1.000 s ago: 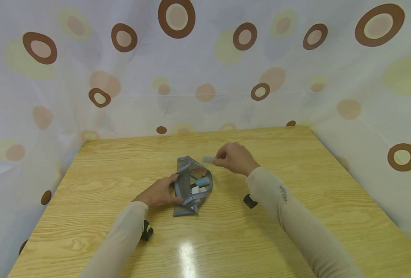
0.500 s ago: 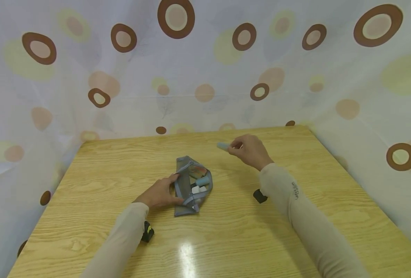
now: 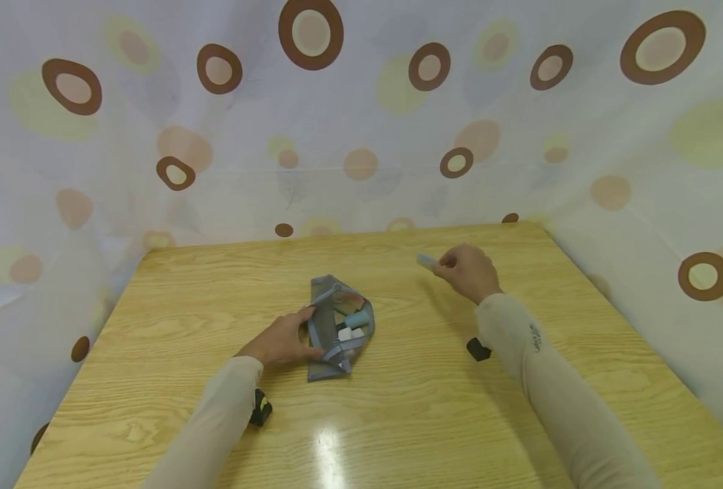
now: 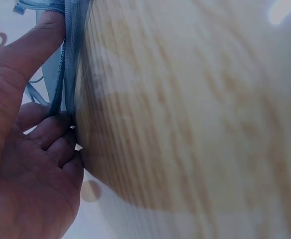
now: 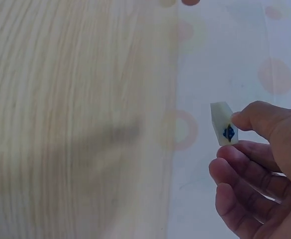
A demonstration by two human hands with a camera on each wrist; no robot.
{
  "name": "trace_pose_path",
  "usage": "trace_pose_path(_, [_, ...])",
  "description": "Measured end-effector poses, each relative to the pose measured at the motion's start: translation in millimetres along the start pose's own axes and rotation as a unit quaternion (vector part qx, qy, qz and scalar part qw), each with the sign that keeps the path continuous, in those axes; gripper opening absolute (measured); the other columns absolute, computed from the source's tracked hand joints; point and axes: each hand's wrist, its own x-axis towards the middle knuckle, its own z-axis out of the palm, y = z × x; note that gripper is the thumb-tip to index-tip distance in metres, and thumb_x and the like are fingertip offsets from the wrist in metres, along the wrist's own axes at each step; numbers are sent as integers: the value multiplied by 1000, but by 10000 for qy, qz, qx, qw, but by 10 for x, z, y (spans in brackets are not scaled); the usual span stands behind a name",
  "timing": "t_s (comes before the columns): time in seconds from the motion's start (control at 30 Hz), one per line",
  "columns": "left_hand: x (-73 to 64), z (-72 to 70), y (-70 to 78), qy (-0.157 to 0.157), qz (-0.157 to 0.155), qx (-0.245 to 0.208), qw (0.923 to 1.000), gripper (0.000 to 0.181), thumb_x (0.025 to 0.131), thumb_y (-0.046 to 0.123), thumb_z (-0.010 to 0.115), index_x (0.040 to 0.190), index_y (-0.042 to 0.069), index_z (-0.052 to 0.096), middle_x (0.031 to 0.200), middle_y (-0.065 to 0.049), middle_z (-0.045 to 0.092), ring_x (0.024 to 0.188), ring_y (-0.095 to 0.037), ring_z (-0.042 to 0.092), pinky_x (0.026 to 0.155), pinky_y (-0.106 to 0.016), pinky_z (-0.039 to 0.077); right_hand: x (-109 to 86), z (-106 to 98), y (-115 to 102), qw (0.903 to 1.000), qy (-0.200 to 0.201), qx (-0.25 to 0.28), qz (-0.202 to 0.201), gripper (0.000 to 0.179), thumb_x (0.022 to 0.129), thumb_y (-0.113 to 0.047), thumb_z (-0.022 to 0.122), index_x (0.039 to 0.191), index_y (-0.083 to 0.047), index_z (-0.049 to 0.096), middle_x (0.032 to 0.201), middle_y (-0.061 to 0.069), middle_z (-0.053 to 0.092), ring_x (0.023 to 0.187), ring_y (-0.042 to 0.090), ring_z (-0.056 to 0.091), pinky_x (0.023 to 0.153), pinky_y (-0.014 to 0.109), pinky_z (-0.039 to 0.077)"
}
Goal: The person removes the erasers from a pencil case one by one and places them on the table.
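Note:
A grey-blue zip pouch (image 3: pixel 321 326) lies unzipped on the table, its mouth spread wide. Inside show a light blue cylinder (image 3: pixel 357 319), small white pieces (image 3: pixel 345 333) and something reddish. My left hand (image 3: pixel 280 339) grips the pouch's near-left edge; in the left wrist view its thumb is at the zip (image 4: pixel 69 45) and the fingers curl against the lower part. Away to the right, my right hand (image 3: pixel 470 273) holds a small pale block (image 5: pixel 222 119) above the table, pinched between thumb and fingers. A dark blue mark sits on the block's end face.
Wood-grain table (image 3: pixel 215 285) runs under both hands. White cloth with brown and yellow circles (image 3: pixel 361 197) hangs behind it and along both sides. A black wrist device (image 3: pixel 479 349) is under the right sleeve, another (image 3: pixel 261 407) at the left.
My right hand has carried the pale block away from the pouch, rightward and slightly farther back, then a little lower. The left hand stays on the pouch.

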Motion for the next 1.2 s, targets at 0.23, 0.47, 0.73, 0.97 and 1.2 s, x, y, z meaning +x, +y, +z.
trace_pose_path(0.23, [2, 5, -10, -15, -3, -59, 10000, 98, 75, 41, 79, 147, 1, 27, 151, -18, 27, 138, -35, 28, 111, -47, 28, -84, -6, 159, 9997, -111, -122, 172, 34, 91, -34, 63, 100, -2, 73, 98, 18, 69, 73, 27, 65, 60, 40, 54])
trace_pose_path(0.47, [3, 2, -11, -3, 11, -48, 10000, 98, 75, 42, 79, 147, 0, 27, 151, -19, 27, 138, -35, 28, 110, -47, 28, -142, 33, 257, 9990, -325, -134, 291, 35, 91, -32, 63, 102, 0, 71, 97, 18, 69, 71, 25, 65, 57, 37, 53])
trace_pose_path(0.73, [-7, 4, 11, 16, 34, 11, 10000, 97, 75, 42, 79, 147, 0, 29, 151, -19, 27, 137, -35, 29, 110, -47, 29, -206, 78, 347, 9977, -555, -223, 306, 34, 91, -30, 62, 104, 1, 70, 103, 20, 68, 77, 28, 66, 61, 40, 54])
trace_pose_path(0.97, [-11, 2, 6, 23, 49, 98, 9999, 97, 75, 43, 78, 147, 1, 29, 151, -19, 27, 137, -35, 30, 110, -47, 30, -254, 132, 367, 9965, -699, -194, 406, 50, 89, -52, 59, 95, -4, 73, 94, 15, 70, 63, 20, 62, 53, 34, 51])
trace_pose_path(1.2, [-16, 6, 1, 46, -48, 293, 9995, 95, 75, 44, 77, 148, 5, 29, 152, -14, 27, 136, -33, 32, 109, -45, 32, -275, 191, 420, 9959, -760, -140, 475, 47, 89, -51, 58, 86, -7, 75, 77, 8, 70, 47, 16, 48, 41, 28, 38])
